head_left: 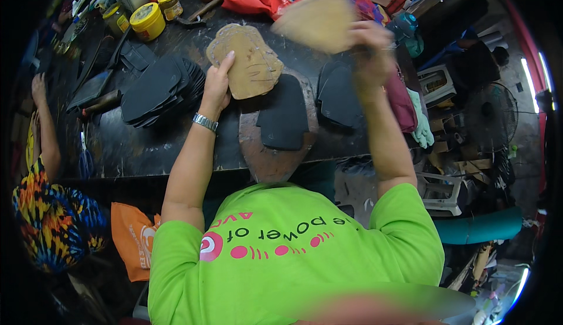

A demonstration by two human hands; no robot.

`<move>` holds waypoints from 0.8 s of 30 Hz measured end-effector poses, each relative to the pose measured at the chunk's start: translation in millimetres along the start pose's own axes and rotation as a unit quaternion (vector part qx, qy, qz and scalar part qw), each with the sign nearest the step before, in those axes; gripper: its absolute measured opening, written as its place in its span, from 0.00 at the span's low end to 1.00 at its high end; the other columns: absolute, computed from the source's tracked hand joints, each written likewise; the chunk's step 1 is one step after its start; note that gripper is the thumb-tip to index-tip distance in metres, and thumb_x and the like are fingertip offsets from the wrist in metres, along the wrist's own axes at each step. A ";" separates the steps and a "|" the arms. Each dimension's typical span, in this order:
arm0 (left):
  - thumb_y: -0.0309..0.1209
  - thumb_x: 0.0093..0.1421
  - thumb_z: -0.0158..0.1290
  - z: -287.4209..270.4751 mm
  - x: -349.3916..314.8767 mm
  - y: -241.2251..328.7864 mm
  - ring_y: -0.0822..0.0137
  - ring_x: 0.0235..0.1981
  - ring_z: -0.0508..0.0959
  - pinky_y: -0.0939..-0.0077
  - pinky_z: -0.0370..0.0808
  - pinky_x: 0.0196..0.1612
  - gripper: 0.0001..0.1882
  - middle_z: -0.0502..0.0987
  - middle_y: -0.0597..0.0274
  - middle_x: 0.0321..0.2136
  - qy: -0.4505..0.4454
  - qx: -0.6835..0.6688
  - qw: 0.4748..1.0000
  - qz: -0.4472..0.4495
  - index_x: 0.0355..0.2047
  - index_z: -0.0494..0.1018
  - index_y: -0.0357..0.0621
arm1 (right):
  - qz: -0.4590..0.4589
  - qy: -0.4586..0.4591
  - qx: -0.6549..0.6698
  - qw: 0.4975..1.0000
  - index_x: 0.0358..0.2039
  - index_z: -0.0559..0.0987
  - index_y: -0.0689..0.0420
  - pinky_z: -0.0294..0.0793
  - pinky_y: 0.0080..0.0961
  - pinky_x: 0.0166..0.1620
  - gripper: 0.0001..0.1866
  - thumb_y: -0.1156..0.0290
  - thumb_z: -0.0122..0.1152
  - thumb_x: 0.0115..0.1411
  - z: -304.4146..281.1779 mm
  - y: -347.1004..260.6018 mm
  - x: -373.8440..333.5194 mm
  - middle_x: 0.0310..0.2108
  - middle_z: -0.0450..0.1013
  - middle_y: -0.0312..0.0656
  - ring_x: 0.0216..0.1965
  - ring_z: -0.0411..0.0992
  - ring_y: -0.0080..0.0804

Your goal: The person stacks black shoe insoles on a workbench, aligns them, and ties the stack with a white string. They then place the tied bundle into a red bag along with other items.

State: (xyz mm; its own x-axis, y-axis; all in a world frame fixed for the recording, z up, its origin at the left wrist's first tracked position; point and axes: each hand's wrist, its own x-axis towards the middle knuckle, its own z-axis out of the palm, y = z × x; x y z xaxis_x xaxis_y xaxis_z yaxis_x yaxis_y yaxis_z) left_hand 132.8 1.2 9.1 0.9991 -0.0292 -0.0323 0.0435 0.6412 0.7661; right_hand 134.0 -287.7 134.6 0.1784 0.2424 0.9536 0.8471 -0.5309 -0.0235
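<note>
- Step in hand, as judged: handling flat brown pieces, one per hand, over the work spot; probably sorting or setting them apart near the black panel.
- Left hand (219, 82): grasping the marked brown piece (248, 67), thumb on its upper face; fingers underneath hidden. Piece has an irregular outline, dark marks along the edge and a few lines.
- Piece sits over the upper left of the brown board (271, 165); cannot tell if it touches the board or hangs just above.
- Right hand (373, 42): blurred, raised at upper right; appears to grasp the plain tan piece (316, 23) by its right edge. Exact finger placement: cannot tell.
- Black panel (284, 114): lies flat on the board in front of the person, neither hand on it.
- Left black stack (157, 93): fanned, on the dark table (146, 155), left of the left forearm. Right black stack (336, 93): between the board and the right forearm.
- Next move, as judged: calls for the right hand to put the tan piece down clear of the board, and the left to keep its piece level, so it could be lined up with the black panel.
- Possible snag: the marked piece's lower edge catching the panel and shifting it.
</note>
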 end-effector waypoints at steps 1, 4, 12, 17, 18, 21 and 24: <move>0.41 0.70 0.51 0.9 -0.7 0.9 0.65 0.48 0.80 0.72 0.77 0.51 0.27 0.77 0.53 0.52 -0.008 -0.023 1.000 -0.010 0.58 0.67 0.29 | 0.036 -0.047 0.050 0.997 0.38 0.81 0.55 0.77 0.28 0.44 0.15 0.86 0.62 0.51 26.5 -17.4 -16.0 0.41 0.78 0.42 0.42 0.77 0.38; 0.47 0.69 0.52 1.0 -3.5 4.1 0.64 0.47 0.80 0.70 0.78 0.50 0.29 0.77 0.55 0.50 0.005 -0.016 0.996 -0.084 0.57 0.67 0.32 | 0.011 -0.202 0.090 0.975 0.39 0.80 0.57 0.77 0.28 0.42 0.14 0.85 0.61 0.52 66.7 -32.7 -46.0 0.41 0.76 0.44 0.41 0.76 0.38; 0.24 0.61 0.61 8.8 -9.6 5.7 0.67 0.44 0.81 0.72 0.78 0.49 0.20 0.80 0.55 0.47 -0.075 0.097 0.992 -0.009 0.52 0.72 0.33 | 0.472 -0.136 0.294 0.820 0.49 0.77 0.62 0.73 0.25 0.48 0.16 0.70 0.63 0.62 86.3 -18.5 -72.6 0.42 0.75 0.41 0.43 0.73 0.26; 0.25 0.60 0.62 33.0 -6.6 12.6 0.70 0.44 0.80 0.74 0.77 0.49 0.19 0.81 0.59 0.46 -0.085 0.245 0.951 0.170 0.51 0.75 0.34 | 0.413 -0.179 0.317 0.835 0.51 0.75 0.64 0.72 0.21 0.51 0.19 0.70 0.65 0.62 97.4 -19.1 -51.6 0.44 0.77 0.39 0.46 0.72 0.22; 0.26 0.60 0.63 37.4 -2.5 16.0 0.71 0.44 0.80 0.75 0.77 0.49 0.19 0.81 0.60 0.46 -0.079 0.285 0.933 0.206 0.51 0.76 0.35 | 0.378 -0.161 0.349 0.842 0.51 0.76 0.64 0.72 0.21 0.51 0.18 0.73 0.64 0.62 95.4 -14.8 -45.4 0.43 0.78 0.38 0.46 0.73 0.21; 0.28 0.58 0.64 43.0 23.9 32.0 0.73 0.42 0.80 0.75 0.77 0.49 0.20 0.82 0.60 0.46 -0.123 0.386 0.854 0.328 0.50 0.77 0.36 | 0.305 -0.113 0.353 0.877 0.49 0.78 0.61 0.72 0.20 0.49 0.15 0.77 0.65 0.61 93.9 5.5 -35.2 0.41 0.77 0.34 0.43 0.72 0.20; 0.30 0.56 0.67 39.8 51.2 30.7 0.72 0.45 0.80 0.74 0.76 0.51 0.24 0.82 0.58 0.46 -0.123 0.421 0.861 0.259 0.51 0.76 0.37 | 0.308 -0.136 0.287 0.897 0.49 0.79 0.60 0.74 0.22 0.48 0.16 0.75 0.66 0.60 105.4 31.8 -42.8 0.40 0.79 0.37 0.43 0.75 0.24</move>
State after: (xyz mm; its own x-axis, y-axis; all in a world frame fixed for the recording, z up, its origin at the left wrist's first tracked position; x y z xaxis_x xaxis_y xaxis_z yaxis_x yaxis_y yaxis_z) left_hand 185.2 -11.1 56.5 0.8488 -0.1346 0.5113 -0.5279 -0.1618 0.8338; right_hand 206.1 -229.3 61.4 0.7508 0.2773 0.5995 0.6496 -0.1453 -0.7463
